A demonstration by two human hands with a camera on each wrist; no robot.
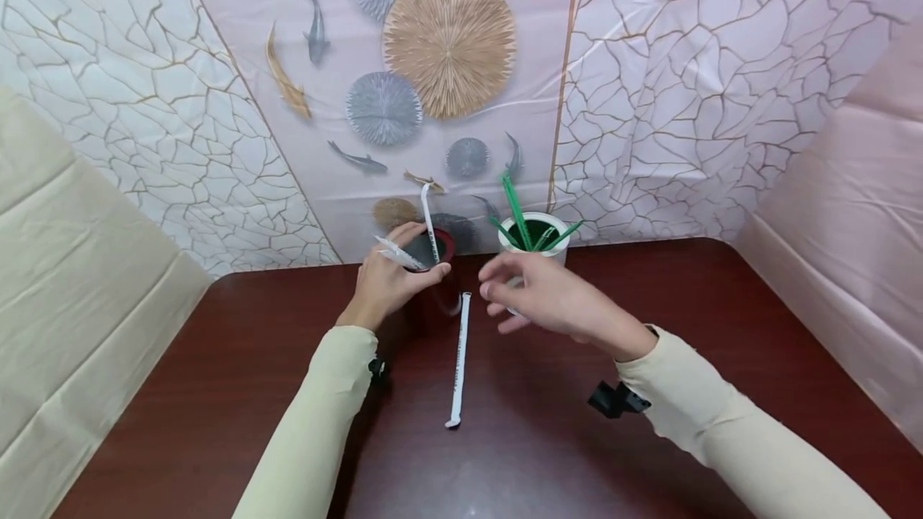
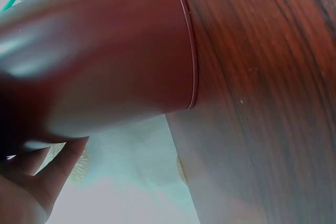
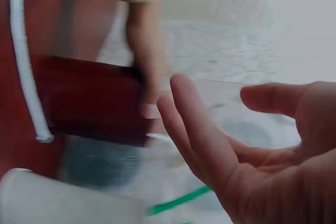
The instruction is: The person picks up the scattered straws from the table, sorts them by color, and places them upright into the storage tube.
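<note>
My left hand (image 1: 384,283) holds a dark red cup (image 2: 115,51) near its rim, thumb on the near side and fingers round the far side. Out of that cup stick white paper-wrapped straws, one bent straw (image 1: 429,219) standing tall and other white ends leaning left. Another white wrapped straw (image 1: 459,363) lies lengthwise on the table between my arms. Just in front of a white cup (image 1: 509,243) hovers my right hand (image 1: 541,295), fingers loosely bent and thumb apart from them, with nothing held in the right wrist view. Several green straws (image 1: 516,211) stand in the white cup.
The dark red-brown table (image 1: 238,391) ends at a back edge close behind both cups. A patterned cloth (image 1: 447,46) hangs behind it, with plain cloth (image 1: 65,279) along the sides. A black wrist camera (image 1: 616,399) sits at my right cuff.
</note>
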